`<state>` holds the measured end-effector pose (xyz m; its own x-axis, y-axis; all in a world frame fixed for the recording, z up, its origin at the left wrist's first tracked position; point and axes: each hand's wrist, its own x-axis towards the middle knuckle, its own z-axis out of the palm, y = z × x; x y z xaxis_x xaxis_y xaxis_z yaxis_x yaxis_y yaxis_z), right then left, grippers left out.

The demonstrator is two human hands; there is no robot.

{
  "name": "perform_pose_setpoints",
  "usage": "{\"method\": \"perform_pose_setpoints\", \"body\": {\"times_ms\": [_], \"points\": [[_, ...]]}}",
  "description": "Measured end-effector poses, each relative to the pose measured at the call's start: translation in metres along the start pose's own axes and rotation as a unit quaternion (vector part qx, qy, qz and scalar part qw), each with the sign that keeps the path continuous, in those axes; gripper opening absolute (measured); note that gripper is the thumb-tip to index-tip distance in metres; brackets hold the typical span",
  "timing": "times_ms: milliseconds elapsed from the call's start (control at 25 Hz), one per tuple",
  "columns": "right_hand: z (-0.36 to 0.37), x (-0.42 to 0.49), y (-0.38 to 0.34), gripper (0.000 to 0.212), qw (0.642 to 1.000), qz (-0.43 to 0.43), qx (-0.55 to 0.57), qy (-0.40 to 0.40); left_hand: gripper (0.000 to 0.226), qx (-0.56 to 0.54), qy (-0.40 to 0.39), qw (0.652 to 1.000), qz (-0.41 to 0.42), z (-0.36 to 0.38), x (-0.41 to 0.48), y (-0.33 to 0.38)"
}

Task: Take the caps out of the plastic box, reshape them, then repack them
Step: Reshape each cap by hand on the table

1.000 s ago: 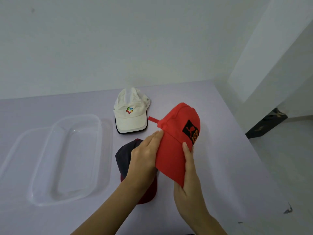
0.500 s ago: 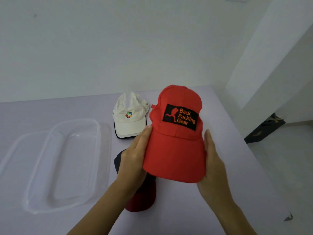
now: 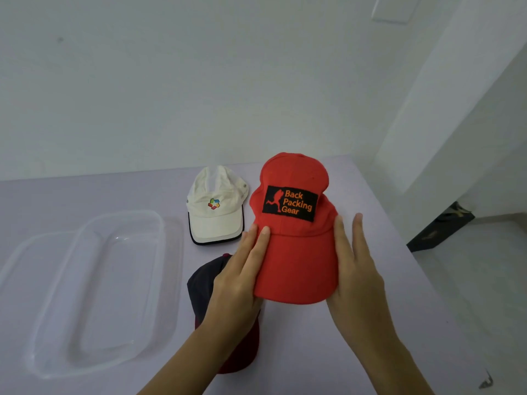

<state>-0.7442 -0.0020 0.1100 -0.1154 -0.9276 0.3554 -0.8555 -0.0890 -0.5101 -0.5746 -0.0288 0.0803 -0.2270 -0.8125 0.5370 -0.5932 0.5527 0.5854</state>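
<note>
A red cap point(image 3: 295, 246) with a black "Back Packing Gear" patch is held above the table, crown away from me, brim toward me. My left hand point(image 3: 239, 277) grips the brim's left edge and my right hand point(image 3: 355, 269) presses flat on its right edge. A white cap point(image 3: 216, 208) with a coloured logo lies flat on the table behind. A dark navy cap with a maroon brim point(image 3: 204, 283) lies under my left forearm, partly hidden. The clear plastic box point(image 3: 94, 286) stands empty at the left.
The pale lilac table point(image 3: 370, 323) ends at the right, with a drop to the floor. A white wall rises just behind the table. A dark object point(image 3: 439, 226) stands on the floor beyond the right edge.
The red cap has been turned from side-on to face me, patch upright, and raised slightly. My hands shifted from pinching the brim to holding it at both sides.
</note>
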Motion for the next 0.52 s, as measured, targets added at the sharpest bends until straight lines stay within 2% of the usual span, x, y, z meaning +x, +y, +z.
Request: {"method": "perform_pose_setpoints", "body": {"times_ms": [80, 160, 240, 280, 360, 440, 480, 520], "points": [[0.007, -0.001, -0.002, 0.079, 0.999, -0.024, 0.041, 0.012, 0.067, -0.034, 0.021, 0.998, -0.039, 0.003, -0.004, 0.004], [0.012, -0.002, -0.013, 0.072, 0.981, 0.022, 0.194, -0.01, 0.061, -0.119, 0.049, 0.986, -0.105, 0.008, -0.006, 0.017], [0.016, -0.004, -0.03, 0.058, 0.922, 0.096, 0.374, -0.023, 0.058, -0.213, 0.078, 0.961, -0.162, 0.016, -0.006, 0.026], [0.018, -0.005, -0.035, 0.05, 0.896, 0.128, 0.425, -0.018, 0.057, -0.24, 0.092, 0.951, -0.17, 0.018, -0.005, 0.029], [0.02, -0.007, -0.037, 0.046, 0.881, 0.141, 0.452, -0.019, 0.058, -0.207, 0.092, 0.963, -0.144, 0.013, -0.004, 0.026], [0.013, -0.008, -0.029, 0.067, 0.908, 0.117, 0.4, -0.052, 0.062, -0.088, 0.049, 0.993, -0.061, 0.0, -0.001, 0.015], [0.008, -0.006, -0.025, 0.073, 0.921, 0.113, 0.365, -0.083, 0.064, -0.024, 0.028, 0.999, -0.019, -0.005, 0.002, 0.006], [0.003, -0.002, -0.018, 0.07, 0.924, 0.124, 0.345, -0.104, 0.065, 0.028, 0.016, 0.999, 0.008, -0.01, 0.005, -0.001]]}}
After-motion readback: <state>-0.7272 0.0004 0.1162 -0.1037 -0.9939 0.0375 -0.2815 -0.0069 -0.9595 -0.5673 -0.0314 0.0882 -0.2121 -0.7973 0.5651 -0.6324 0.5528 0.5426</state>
